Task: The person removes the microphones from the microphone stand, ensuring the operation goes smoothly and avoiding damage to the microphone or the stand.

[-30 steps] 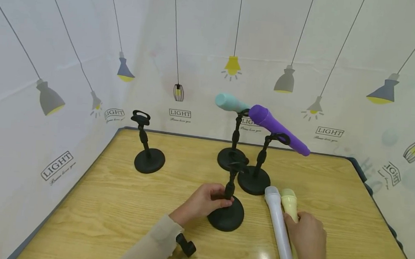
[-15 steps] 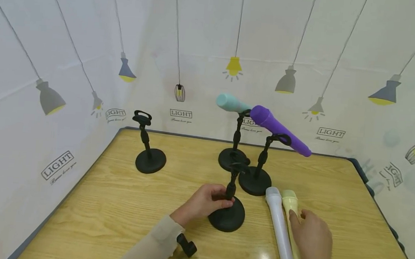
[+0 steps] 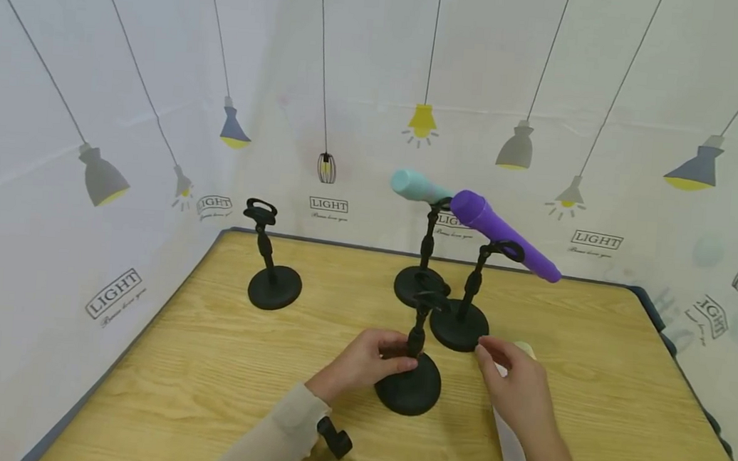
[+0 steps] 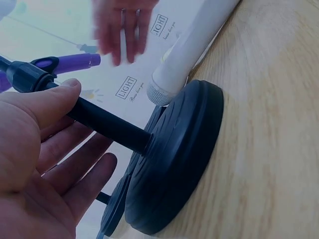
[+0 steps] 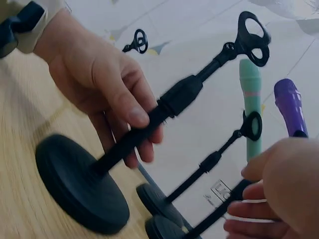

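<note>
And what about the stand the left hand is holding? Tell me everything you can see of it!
The microphone stand is all black and looks like plastic, maybe with a metal pole. It has a thick round base, a chunky collar partway up, and a looped clip on top, with no microphone in it. It stands upright on the wood-grain table, and the left hand holds its pole.

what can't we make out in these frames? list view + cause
- Yellow microphone: head view, all but a sliver hidden by the right hand.
- White microphone: head view, partly covered by the right hand; left wrist view, far end cut off by the top edge.
- Stand in the left hand: left wrist view, top past the left edge.
- Right hand: left wrist view, blurred.
- Purple microphone: right wrist view, lower end behind the right hand.
</note>
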Motion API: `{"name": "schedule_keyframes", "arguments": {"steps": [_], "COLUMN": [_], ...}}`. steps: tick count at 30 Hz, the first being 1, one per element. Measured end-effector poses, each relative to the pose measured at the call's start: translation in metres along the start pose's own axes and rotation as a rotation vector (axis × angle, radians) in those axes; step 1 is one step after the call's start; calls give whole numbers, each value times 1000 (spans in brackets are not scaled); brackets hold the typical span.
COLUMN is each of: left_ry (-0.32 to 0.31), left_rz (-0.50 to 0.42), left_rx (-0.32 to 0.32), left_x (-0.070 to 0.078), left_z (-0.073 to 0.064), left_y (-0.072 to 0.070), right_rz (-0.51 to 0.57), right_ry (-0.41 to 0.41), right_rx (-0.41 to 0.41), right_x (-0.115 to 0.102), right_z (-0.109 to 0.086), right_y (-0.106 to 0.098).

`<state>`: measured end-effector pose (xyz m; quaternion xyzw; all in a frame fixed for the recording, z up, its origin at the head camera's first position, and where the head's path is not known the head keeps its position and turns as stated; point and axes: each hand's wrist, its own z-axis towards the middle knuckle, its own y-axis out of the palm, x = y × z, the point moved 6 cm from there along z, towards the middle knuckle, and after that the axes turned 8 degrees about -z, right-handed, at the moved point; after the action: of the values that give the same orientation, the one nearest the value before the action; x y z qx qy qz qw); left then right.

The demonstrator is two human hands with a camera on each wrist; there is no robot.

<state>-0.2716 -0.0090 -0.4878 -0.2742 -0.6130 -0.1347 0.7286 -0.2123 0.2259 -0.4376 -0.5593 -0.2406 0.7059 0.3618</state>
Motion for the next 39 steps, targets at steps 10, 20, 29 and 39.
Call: {"name": "schedule_keyframes", "arguments": {"steps": [10, 20, 29, 39], "left_ry": [28, 44, 88, 50], "left_rz": [-76, -68, -70, -22], "left_rx": [39, 55, 64, 119], "left_x": [3, 1, 0, -1], "left_z": [-2, -4, -1, 1], "left_y": [3, 4, 6, 6], "right_rz": [480, 517, 583, 542], "right_ry": [-69, -54, -142, -216], "right_rx": [-66, -15, 108, 132], "right_x": [-43, -58, -65, -68], "right_z": [7, 8, 8, 8], "right_y": [45, 64, 64, 63]}}
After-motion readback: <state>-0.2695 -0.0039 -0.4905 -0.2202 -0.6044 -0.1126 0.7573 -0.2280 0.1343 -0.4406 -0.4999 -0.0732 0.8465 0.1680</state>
